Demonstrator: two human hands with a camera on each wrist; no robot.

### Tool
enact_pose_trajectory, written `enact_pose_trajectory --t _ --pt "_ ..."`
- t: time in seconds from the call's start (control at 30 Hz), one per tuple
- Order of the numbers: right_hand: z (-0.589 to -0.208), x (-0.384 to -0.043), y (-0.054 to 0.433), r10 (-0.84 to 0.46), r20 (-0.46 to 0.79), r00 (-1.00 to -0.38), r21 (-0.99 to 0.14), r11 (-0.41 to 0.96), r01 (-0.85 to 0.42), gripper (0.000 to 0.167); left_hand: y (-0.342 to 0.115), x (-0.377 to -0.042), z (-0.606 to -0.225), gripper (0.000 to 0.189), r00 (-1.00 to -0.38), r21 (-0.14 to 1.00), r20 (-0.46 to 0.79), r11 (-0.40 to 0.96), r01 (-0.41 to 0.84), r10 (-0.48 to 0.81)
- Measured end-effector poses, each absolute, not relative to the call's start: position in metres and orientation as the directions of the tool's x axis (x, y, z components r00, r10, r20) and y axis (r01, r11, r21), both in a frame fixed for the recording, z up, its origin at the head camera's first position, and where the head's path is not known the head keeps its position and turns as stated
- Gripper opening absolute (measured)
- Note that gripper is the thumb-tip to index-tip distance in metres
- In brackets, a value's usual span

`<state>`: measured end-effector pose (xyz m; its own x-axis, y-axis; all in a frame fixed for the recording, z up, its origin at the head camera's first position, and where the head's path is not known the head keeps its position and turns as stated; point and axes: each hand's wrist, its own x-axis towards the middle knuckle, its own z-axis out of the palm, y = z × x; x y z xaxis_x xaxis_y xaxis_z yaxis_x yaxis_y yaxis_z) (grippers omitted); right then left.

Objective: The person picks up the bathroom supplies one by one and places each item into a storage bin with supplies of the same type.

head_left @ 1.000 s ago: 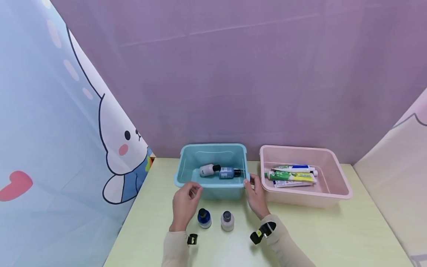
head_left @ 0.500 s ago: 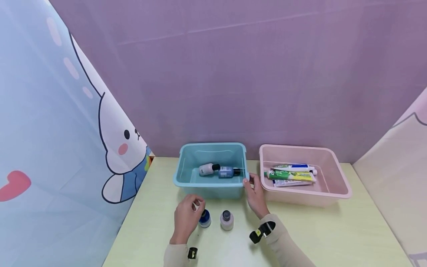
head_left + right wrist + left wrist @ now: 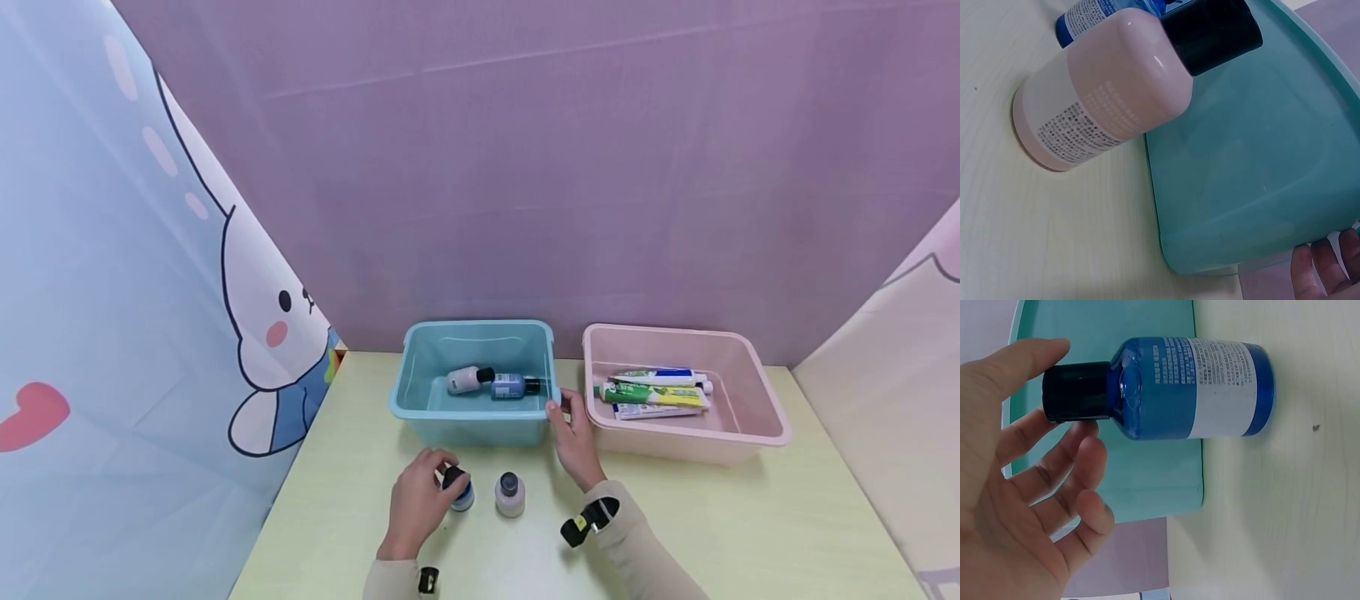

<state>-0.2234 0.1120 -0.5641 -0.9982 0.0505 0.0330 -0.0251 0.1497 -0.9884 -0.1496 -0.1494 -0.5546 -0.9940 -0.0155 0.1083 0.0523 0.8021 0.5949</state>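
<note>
My left hand has its thumb and fingertips around the black cap of a blue bottle that stands upright on the table. A white label wraps the bottle's lower part. Just right of it, a pale pink bottle with a dark cap also stands upright. My right hand holds the right front corner of the blue-green basket, thumb at the rim and fingers along the side. Inside that basket lie a pale bottle and a blue bottle, both with black caps.
To the right stands a pink basket with several toothpaste tubes in it. A purple cloth hangs behind the table. At the left is a blue cloth printed with a rabbit.
My left hand has come down and back from the basket's front rim to the standing blue bottle, and its fingers have closed in around the cap. The right hand stays at the basket's corner.
</note>
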Motion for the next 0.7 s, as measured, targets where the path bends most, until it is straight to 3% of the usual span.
enact_pose_trajectory --t 0.7 --pt "-0.5637 -0.2238 0.1125 0.045 0.017 -0.999 -0.988 0.154 -0.01 0.046 -0.1586 -0.1461 -0.5554 0.03 -0.988 0.517 0.15 0.848 0.118 0.046"
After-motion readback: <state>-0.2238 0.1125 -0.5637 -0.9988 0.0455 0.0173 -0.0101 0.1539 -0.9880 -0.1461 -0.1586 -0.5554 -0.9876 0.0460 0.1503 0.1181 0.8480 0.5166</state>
